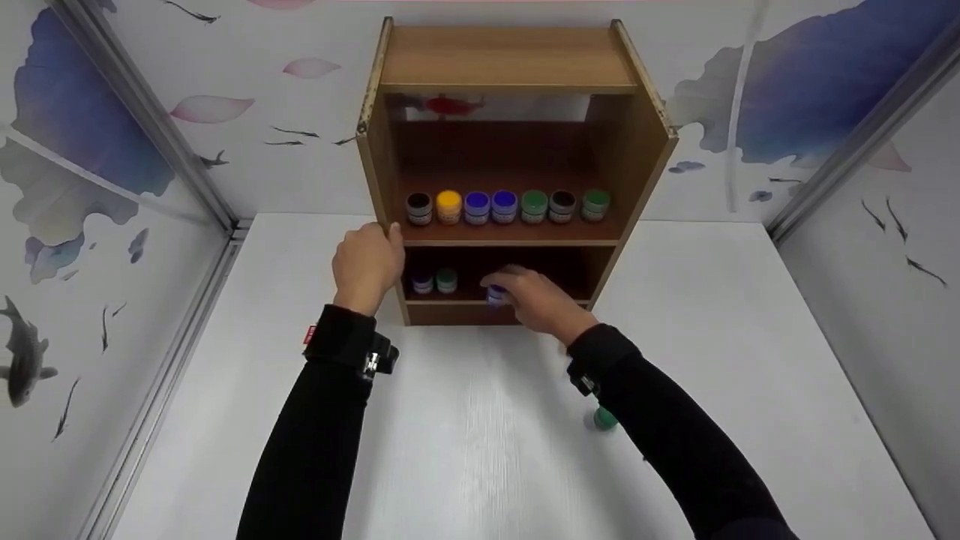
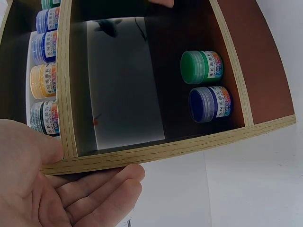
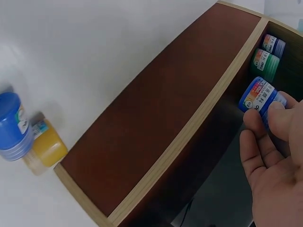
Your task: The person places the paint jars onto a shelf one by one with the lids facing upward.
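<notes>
A wooden shelf unit [image 1: 510, 56] stands against the back wall. My left hand [image 1: 367, 262] grips its left side panel, with the thumb at the front edge and fingers along the outside in the left wrist view. At the lower compartment, my right hand [image 1: 544, 300] pinches a blue paint jar [image 3: 258, 94] between thumb and fingers. That jar is tilted in the right wrist view, close to a green paint jar [image 2: 201, 67]. Beside the green one, a dark blue paint jar [image 2: 210, 104] stands nearest the left panel.
On the upper shelf is a row of several paint jars, among them a yellow one [image 1: 449, 208]. A green-lidded jar [image 1: 604, 418] sits on the white table by my right forearm. Another blue jar [image 3: 14, 125] and a yellow jar [image 3: 49, 146] are near the shelf's base.
</notes>
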Tool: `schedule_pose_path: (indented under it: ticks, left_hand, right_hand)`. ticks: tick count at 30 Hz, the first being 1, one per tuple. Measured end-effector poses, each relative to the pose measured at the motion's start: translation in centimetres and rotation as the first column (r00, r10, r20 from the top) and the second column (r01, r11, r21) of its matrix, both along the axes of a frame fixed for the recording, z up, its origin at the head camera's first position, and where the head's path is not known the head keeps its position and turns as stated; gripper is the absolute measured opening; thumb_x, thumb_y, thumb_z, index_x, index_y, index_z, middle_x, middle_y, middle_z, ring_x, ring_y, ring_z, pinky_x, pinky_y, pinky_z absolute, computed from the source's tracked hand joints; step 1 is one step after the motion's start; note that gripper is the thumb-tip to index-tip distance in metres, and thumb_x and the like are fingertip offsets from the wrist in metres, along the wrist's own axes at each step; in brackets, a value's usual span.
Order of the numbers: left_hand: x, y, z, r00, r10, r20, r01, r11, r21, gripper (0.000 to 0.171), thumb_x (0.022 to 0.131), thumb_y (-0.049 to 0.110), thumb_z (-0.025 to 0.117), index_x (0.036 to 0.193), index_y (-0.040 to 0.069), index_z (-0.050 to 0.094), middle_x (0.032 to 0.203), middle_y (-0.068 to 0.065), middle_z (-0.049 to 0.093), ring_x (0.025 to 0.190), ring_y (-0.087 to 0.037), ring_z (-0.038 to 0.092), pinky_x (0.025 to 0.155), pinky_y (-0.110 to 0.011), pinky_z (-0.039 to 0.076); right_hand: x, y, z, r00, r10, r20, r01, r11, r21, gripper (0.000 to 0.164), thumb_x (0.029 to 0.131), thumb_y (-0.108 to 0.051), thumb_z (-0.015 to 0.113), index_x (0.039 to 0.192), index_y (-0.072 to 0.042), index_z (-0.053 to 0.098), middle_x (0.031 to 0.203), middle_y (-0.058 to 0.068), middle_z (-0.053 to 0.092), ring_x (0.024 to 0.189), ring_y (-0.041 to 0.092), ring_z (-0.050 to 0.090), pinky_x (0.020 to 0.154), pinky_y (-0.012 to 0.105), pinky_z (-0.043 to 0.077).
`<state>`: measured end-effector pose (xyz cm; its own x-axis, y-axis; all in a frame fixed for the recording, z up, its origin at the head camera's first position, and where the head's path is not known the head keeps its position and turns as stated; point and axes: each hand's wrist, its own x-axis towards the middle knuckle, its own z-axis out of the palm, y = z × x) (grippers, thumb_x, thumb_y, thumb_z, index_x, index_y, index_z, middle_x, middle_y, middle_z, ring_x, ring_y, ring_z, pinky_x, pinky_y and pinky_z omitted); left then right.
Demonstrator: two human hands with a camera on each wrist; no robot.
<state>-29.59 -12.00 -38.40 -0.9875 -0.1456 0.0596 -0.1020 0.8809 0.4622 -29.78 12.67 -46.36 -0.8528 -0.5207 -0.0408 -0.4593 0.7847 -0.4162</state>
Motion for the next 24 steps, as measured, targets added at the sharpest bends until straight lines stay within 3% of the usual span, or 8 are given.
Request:
schedule_pose_path:
  ticks: [8, 24]
  left_hand:
    - [0.0, 0.2, 0.0, 1.0, 0.004, 0.008, -0.004, 1.0, 0.01, 0.052, 0.104, 0.037, 0.037, 0.104, -0.006, 0.067, 0.1, -0.023, 0.07, 0.085, -0.036, 0.07, 0.069, -0.046, 0.056]
    - [0.0, 0.0, 0.0, 1.0, 0.012, -0.012, -0.011, 1.0, 0.024, 0.05, 0.104, 0.036, 0.038, 0.098, -0.004, 0.068, 0.091, -0.02, 0.071, 0.076, -0.031, 0.069, 0.061, -0.04, 0.053]
  right_hand:
    - [-1.2, -1.6, -0.2, 1.0, -0.012, 0.003, 0.012, 1.0, -0.018, 0.046, 0.097, 0.001, 0.052, 0.14, -0.014, 0.051, 0.138, 0.009, 0.056, 0.125, 0.024, 0.057, 0.104, 0.038, 0.047]
    - [-2.7, -4.3, -0.7, 0.999, -0.044, 0.007, 0.043, 0.996, 0.08, 0.046, 0.101, -0.006, 0.048, 0.146, -0.014, 0.044, 0.14, 0.012, 0.055, 0.124, 0.027, 0.057, 0.104, 0.039, 0.047]
